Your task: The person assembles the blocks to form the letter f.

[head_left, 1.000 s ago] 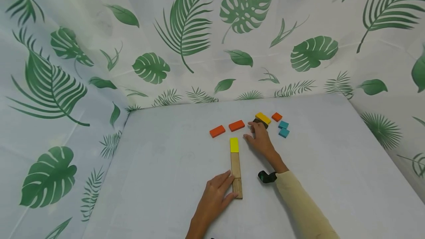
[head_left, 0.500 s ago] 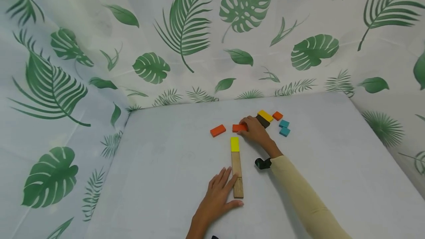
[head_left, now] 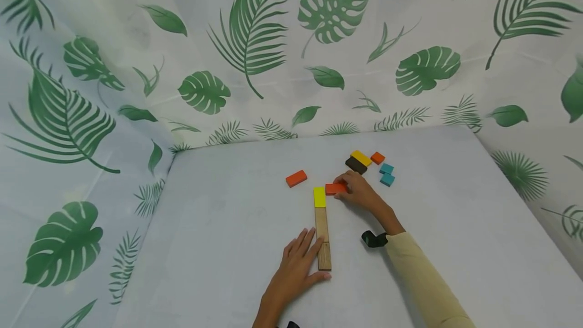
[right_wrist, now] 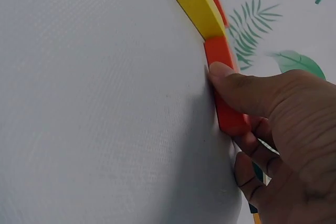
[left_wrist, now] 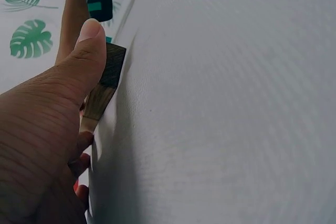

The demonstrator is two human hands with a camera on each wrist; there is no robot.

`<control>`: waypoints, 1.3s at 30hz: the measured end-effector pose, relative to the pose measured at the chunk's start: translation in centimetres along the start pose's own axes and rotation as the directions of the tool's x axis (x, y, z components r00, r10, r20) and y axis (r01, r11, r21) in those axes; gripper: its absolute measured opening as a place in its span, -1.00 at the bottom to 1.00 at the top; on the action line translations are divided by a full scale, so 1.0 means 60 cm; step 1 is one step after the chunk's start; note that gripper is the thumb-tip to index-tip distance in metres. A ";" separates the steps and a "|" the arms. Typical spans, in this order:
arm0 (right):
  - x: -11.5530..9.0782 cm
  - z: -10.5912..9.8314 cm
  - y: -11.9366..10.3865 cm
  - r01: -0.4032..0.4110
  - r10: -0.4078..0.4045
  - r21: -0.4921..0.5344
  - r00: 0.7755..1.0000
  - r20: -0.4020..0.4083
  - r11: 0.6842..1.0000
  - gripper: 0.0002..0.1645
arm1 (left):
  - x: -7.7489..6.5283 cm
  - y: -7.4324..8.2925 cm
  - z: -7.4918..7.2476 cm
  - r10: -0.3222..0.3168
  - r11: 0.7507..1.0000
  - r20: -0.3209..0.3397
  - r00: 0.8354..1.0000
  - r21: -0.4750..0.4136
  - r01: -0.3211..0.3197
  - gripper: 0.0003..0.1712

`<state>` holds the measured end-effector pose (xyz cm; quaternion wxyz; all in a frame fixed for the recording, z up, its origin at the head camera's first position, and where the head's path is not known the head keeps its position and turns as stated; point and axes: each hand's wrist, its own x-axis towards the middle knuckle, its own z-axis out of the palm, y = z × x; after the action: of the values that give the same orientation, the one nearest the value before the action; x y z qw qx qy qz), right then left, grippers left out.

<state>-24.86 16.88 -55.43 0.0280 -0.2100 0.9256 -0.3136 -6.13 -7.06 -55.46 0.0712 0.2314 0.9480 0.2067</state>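
In the head view my right hand (head_left: 362, 194) pinches a red-orange wooden block (head_left: 332, 189) between thumb and fingers. The right wrist view shows this block (right_wrist: 228, 111) lying on the table, its end at the yellow block (right_wrist: 202, 14). A column runs toward me: the bright yellow block (head_left: 320, 197), then a plain wooden block (head_left: 321, 224) and another wooden block (head_left: 324, 258). My left hand (head_left: 293, 267) lies beside the column, fingers extended, the index fingertip on the plain blocks near their joint. Its thumb points past the near end.
Another red-orange block (head_left: 296, 178) lies left of the column. Behind my right hand are a dark brown block (head_left: 355, 165), a golden yellow block (head_left: 361, 158), a small orange block (head_left: 377, 158) and two blue blocks (head_left: 386, 168). A leaf-printed curtain (head_left: 273, 54) borders the white table (head_left: 218, 242).
My right hand moved from the dark block to the red-orange block, took hold of it and drew it nearer, beside the yellow block's right side. My left thumb came off the near wooden block.
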 end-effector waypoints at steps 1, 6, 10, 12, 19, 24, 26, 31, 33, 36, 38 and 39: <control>-0.001 -0.001 -0.001 0.007 -0.007 0.005 1.000 0.000 1.000 -0.52 | 0.000 0.000 0.000 0.001 1.000 -0.003 1.000 0.000 -0.001 -0.01; -0.003 -0.002 -0.004 0.029 -0.029 0.001 1.000 0.003 1.000 -0.53 | 0.002 -0.001 0.002 0.005 1.000 -0.016 1.000 0.008 -0.005 -0.03; -0.004 -0.001 -0.005 0.035 -0.035 -0.011 0.999 0.003 0.999 -0.54 | 0.002 -0.002 0.004 0.007 1.000 -0.020 1.000 0.013 -0.006 -0.03; -0.005 -0.001 -0.005 0.038 -0.038 -0.007 0.999 0.003 0.999 -0.54 | 0.002 -0.002 0.005 0.006 1.000 -0.022 1.000 0.019 -0.006 -0.04; -0.007 -0.003 -0.008 0.052 -0.052 -0.004 0.999 0.004 0.999 -0.52 | 0.002 -0.004 0.007 0.006 1.000 -0.027 1.000 0.023 -0.005 -0.04; -0.008 -0.001 -0.005 0.048 -0.048 0.000 0.999 0.007 0.999 -0.52 | 0.002 -0.002 0.005 0.010 1.000 -0.033 0.999 0.027 -0.009 -0.04; -0.007 -0.001 -0.005 0.048 -0.048 -0.002 0.999 0.010 0.999 -0.52 | 0.001 -0.002 0.005 0.011 0.999 -0.035 0.999 0.033 -0.010 -0.04; -0.007 0.000 -0.005 0.052 -0.052 -0.017 0.999 0.012 0.998 -0.51 | 0.001 -0.001 0.005 0.012 0.999 -0.038 0.999 0.032 -0.010 -0.05; -0.007 0.001 -0.003 0.055 -0.055 -0.020 0.998 0.011 0.998 -0.51 | 0.001 -0.001 0.005 0.010 0.999 -0.038 0.999 0.031 -0.009 -0.06; -0.007 0.001 -0.003 0.059 -0.059 -0.018 0.998 0.011 0.998 -0.52 | 0.001 -0.002 0.006 0.011 0.999 -0.040 0.999 0.034 -0.010 -0.06; -0.008 0.001 -0.003 0.058 -0.058 -0.013 0.998 0.011 0.998 -0.53 | 0.001 -0.002 0.006 0.012 0.999 -0.040 0.999 0.036 -0.010 -0.06; -0.008 0.000 -0.003 0.058 -0.057 -0.008 0.998 0.011 0.998 -0.53 | 0.001 -0.002 0.007 0.012 0.999 -0.041 0.999 0.035 -0.010 -0.07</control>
<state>-24.35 16.91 -55.36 0.0230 -0.2383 0.9204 -0.3091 -6.13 -6.99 -55.88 0.0466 0.2334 0.9515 0.1950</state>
